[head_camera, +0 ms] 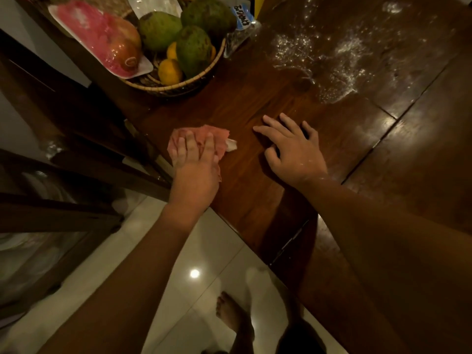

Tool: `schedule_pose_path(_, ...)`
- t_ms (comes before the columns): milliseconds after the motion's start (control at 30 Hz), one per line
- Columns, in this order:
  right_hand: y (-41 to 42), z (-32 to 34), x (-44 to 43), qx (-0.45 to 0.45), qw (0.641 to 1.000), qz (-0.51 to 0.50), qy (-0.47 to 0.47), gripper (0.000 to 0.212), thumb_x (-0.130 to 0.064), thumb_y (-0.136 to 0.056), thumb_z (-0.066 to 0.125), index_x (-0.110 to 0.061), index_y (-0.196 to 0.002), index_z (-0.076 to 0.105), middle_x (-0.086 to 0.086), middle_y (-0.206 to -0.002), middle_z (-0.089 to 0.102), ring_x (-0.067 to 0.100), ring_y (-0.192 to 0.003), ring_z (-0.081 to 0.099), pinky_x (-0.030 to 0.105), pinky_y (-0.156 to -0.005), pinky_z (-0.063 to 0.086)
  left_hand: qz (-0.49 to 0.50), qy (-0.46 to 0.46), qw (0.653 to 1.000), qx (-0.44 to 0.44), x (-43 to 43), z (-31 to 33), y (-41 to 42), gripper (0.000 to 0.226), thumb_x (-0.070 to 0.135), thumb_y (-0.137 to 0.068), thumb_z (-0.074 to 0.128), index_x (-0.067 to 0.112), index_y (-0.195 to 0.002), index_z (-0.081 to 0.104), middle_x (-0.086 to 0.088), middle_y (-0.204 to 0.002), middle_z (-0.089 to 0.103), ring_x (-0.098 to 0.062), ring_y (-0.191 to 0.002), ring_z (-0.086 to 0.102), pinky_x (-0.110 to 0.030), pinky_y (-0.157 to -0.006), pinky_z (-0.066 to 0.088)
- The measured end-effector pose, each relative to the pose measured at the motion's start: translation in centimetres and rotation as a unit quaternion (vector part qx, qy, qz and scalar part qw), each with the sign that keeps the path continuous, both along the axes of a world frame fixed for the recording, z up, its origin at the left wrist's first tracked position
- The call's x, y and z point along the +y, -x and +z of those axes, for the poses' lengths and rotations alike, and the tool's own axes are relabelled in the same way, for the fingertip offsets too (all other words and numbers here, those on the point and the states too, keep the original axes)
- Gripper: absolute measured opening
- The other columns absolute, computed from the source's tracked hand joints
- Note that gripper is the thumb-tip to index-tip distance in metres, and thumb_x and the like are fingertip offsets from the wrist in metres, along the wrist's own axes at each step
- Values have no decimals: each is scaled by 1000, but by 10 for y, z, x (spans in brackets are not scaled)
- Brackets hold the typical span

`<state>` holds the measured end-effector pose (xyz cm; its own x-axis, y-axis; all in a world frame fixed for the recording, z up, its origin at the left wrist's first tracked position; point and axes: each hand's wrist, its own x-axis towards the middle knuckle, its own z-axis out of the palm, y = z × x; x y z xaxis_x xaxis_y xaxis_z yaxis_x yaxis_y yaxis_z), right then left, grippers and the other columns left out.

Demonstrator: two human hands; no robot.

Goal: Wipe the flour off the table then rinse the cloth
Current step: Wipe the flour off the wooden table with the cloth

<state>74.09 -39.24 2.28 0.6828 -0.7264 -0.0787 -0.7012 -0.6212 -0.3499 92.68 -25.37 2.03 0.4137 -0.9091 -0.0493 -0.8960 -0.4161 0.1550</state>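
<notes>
A crumpled pink cloth (219,136) lies on the dark wooden table (255,200) close to its left edge. My left hand (195,169) presses down on the cloth with fingers laid flat over it. My right hand (291,149) rests flat on the bare wood just right of the cloth, fingers spread, with white flour on the wrist. White flour (332,62) is scattered in streaks and specks over the far right part of the table, well beyond both hands.
A woven basket (178,89) of green and orange fruit, with a pink foam tray (84,34) on it, stands at the far left of the table. A plastic bag (240,29) lies beside it. Dark wooden chairs (76,159) stand left; white tiled floor (204,251) lies below.
</notes>
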Motion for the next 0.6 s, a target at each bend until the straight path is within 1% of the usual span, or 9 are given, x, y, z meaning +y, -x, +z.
schedule_pose_path(67,0,2,0,2,1000,0,-7,49,-40,-100,30,-45,-148,33,-17,-164,22,14,-154,6,58,-120,5,-23,21,999,-8,7,-1,26,53,27,-102,34,18,-153,27,-27,-156,25,-44,-145,21,-57,-120,8)
schedule_pose_path(167,0,5,0,-2,1000,6,-17,50,-38,-98,31,-45,-148,34,-17,-163,22,15,-154,6,57,-121,4,-61,29,998,-19,37,3,72,55,32,-100,30,23,-154,21,-24,-158,23,-37,-147,18,-53,-122,4)
schedule_pose_path(233,2,5,0,-6,1000,14,-19,52,-39,-97,32,-44,-148,34,-16,-164,22,16,-154,6,58,-121,4,-76,16,996,-41,54,2,110,59,35,-99,26,22,-155,14,-28,-158,19,-40,-148,15,-55,-121,1)
schedule_pose_path(300,4,5,-1,11,999,33,-18,55,-42,-95,32,-43,-150,30,-14,-165,18,18,-154,4,58,-121,4,-79,-9,996,-31,67,0,143,63,37,-98,26,19,-157,11,-33,-157,15,-44,-148,10,-59,-120,2)
schedule_pose_path(400,17,7,1,49,995,85,-20,60,-47,-97,29,-41,-156,19,-12,-168,6,21,-155,-3,57,-122,0,-82,-23,996,-32,72,1,160,63,38,-96,23,17,-156,19,-33,-155,18,-46,-146,16,-60,-119,8)
schedule_pose_path(433,27,7,4,56,993,105,-22,60,-48,-98,28,-42,-156,16,-13,-168,4,21,-155,-4,55,-122,-1,-79,-21,996,-37,72,2,160,63,38,-95,21,18,-155,20,-33,-155,18,-46,-146,16,-57,-119,6)
schedule_pose_path(500,59,8,13,58,989,132,-24,56,-48,-100,26,-46,-155,15,-16,-167,5,18,-155,-3,53,-123,-1,-57,-46,997,-13,73,7,163,62,37,-96,17,20,-156,14,-30,-158,10,-43,-149,8,-52,-120,-2)
schedule_pose_path(533,80,8,18,57,989,137,-23,55,-47,-101,26,-47,-155,16,-18,-166,7,17,-154,-2,52,-122,0,-37,-50,998,4,73,8,169,61,35,-98,19,22,-156,12,-29,-159,9,-42,-149,5,-51,-120,-4)
schedule_pose_path(600,129,11,27,58,990,127,-19,53,-47,-102,25,-50,-154,16,-21,-165,9,14,-154,1,51,-122,2,-13,-34,999,11,73,12,192,60,29,-99,29,21,-156,12,-29,-159,12,-42,-149,8,-52,-120,-3)
